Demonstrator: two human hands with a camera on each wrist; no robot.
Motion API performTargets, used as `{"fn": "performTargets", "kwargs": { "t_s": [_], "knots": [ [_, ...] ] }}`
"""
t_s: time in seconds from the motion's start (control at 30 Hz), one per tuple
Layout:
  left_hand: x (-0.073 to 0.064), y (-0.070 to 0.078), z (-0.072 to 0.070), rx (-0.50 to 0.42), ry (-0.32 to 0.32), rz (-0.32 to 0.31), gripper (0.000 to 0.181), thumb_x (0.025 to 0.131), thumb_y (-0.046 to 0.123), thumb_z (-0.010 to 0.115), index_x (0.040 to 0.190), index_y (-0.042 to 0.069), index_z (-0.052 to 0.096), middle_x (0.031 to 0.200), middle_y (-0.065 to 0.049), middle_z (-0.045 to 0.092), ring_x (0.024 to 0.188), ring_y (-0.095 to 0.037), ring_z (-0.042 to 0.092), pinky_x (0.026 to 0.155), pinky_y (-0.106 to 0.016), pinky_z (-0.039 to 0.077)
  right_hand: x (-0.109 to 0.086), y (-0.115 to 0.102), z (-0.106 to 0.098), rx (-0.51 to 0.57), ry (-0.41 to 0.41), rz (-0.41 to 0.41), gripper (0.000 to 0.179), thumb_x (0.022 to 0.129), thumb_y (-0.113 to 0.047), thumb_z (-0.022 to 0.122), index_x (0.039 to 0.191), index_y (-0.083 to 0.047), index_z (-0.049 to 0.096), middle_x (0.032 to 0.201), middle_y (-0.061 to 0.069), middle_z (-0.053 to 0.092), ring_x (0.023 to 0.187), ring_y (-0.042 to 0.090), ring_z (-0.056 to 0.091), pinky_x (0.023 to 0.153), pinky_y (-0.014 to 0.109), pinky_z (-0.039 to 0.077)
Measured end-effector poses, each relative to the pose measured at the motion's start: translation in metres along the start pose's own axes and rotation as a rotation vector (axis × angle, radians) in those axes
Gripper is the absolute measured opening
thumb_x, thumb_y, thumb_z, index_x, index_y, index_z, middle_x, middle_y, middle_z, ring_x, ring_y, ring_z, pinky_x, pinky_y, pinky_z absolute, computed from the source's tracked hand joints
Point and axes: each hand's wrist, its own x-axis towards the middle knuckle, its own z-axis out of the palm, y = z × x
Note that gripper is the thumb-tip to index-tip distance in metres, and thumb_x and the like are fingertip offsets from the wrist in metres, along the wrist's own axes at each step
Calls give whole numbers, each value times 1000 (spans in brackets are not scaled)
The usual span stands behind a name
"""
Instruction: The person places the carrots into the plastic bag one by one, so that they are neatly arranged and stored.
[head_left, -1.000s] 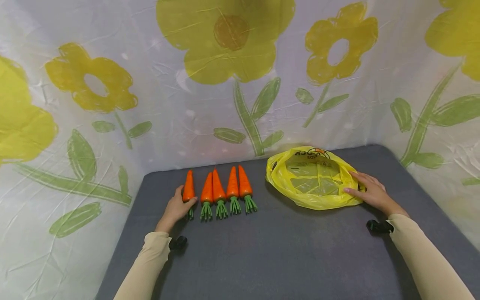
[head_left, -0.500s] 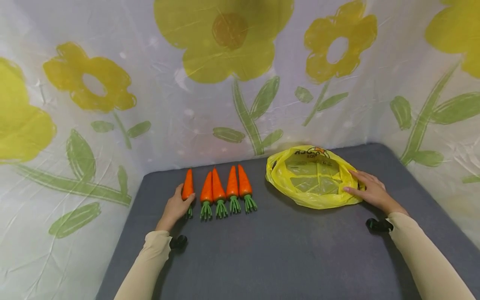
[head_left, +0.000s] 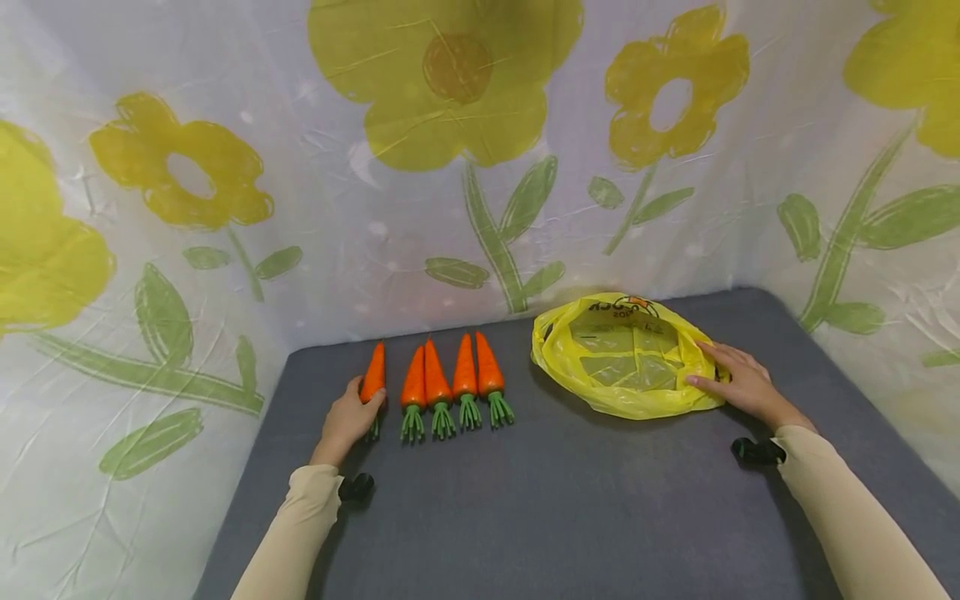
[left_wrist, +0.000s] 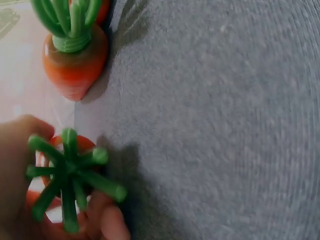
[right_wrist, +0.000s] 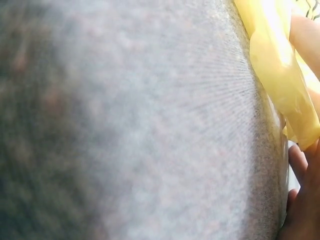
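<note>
My left hand (head_left: 348,425) grips the leftmost carrot (head_left: 374,372) near its leafy end, thumb on its right side and fingers on its left. The left wrist view looks straight onto that carrot's green stalks (left_wrist: 70,170), with the fingers curled round the orange body behind them. Several more orange carrots (head_left: 414,379) lie side by side to its right, tips towards the wall. At the right, a yellow plastic bag (head_left: 652,404) lies with its wide mouth facing up. My right hand (head_left: 746,387) holds the bag's right rim between thumb and fingers.
Everything lies on a dark grey cloth-covered table (head_left: 540,508). A white curtain (head_left: 337,275) printed with yellow flowers hangs close behind the table and along both sides. Black wrist devices (head_left: 757,452) sit under the sleeve cuffs.
My left hand has shifted slightly left, and the leafy end of its carrot has swung left with it, so the carrot slants more. The right hand and bag stay almost still.
</note>
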Motion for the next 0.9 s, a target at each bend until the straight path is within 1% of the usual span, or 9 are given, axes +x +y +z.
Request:
{"fn": "performTargets", "kwargs": {
  "t_s": [0.17, 0.27, 0.33, 0.43, 0.53, 0.6, 0.7, 0.83, 0.9],
  "knots": [
    [2, -1, -1, -25, 5, 47, 75, 99, 43, 50, 156, 2, 22, 142, -33, 49, 116, -45, 58, 94, -54, 48, -1, -1, -1, -1, 2, 0, 86, 95, -54, 56, 157, -5, 23, 156, 34, 23, 141, 59, 15, 105, 75, 11],
    [1, -2, -1, -51, 40, 55, 74, 97, 42, 53, 154, 2, 27, 138, -33, 52, 111, -44, 60, 91, -53, 49, -1, -1, -1, 2, 3, 0, 86, 95, -54, 56, 157, -5, 23, 156, 35, 23, 141, 59, 16, 104, 75, 11],
    [0, -2, -1, -73, 70, 49, 73, 96, 41, 55, 153, 3, 30, 134, -32, 56, 104, -42, 63, 87, -51, 51, -1, -1, -1, 2, 4, 1, 86, 95, -54, 56, 157, -5, 23, 156, 34, 24, 140, 59, 16, 104, 75, 12],
    [-1, -3, 0, -86, 111, 43, 71, 94, 40, 57, 151, 4, 35, 128, -29, 61, 95, -38, 65, 80, -46, 52, -1, -1, 0, 1, 4, 1, 85, 95, -54, 56, 158, -7, 23, 157, 34, 24, 140, 59, 16, 103, 75, 12],
    [-3, -2, 0, -81, 135, 49, 71, 93, 39, 59, 150, 4, 36, 127, -29, 62, 89, -35, 66, 76, -43, 53, -1, -1, 1, -1, 2, 3, 86, 95, -55, 55, 158, -8, 22, 157, 33, 23, 141, 59, 15, 103, 75, 12],
    [-4, 0, -2, -77, 139, 57, 71, 93, 39, 59, 150, 3, 36, 128, -30, 61, 88, -34, 66, 75, -42, 53, 0, -1, 1, 0, 2, 3, 86, 95, -55, 55, 158, -9, 21, 157, 33, 23, 141, 59, 15, 104, 75, 12],
    [-6, 3, -4, -84, 125, 59, 72, 94, 39, 59, 151, 3, 34, 126, -31, 62, 85, -35, 66, 72, -43, 53, 0, 0, 1, 1, 0, 2, 86, 95, -55, 55, 158, -8, 21, 157, 33, 23, 141, 59, 15, 104, 75, 11],
    [-9, 10, -6, -84, 104, 77, 74, 95, 41, 60, 152, 4, 32, 125, -32, 62, 92, -40, 66, 79, -49, 53, 0, 1, 2, -4, -2, 7, 86, 95, -55, 55, 157, -6, 22, 157, 34, 23, 141, 59, 15, 105, 75, 11],
    [-11, 15, -8, -87, 101, 94, 75, 95, 42, 61, 153, 4, 32, 131, -32, 59, 98, -42, 66, 86, -54, 52, 0, 2, 2, -8, -2, 8, 86, 95, -55, 55, 158, -6, 22, 156, 35, 23, 141, 59, 15, 104, 75, 12]
  ]
}}
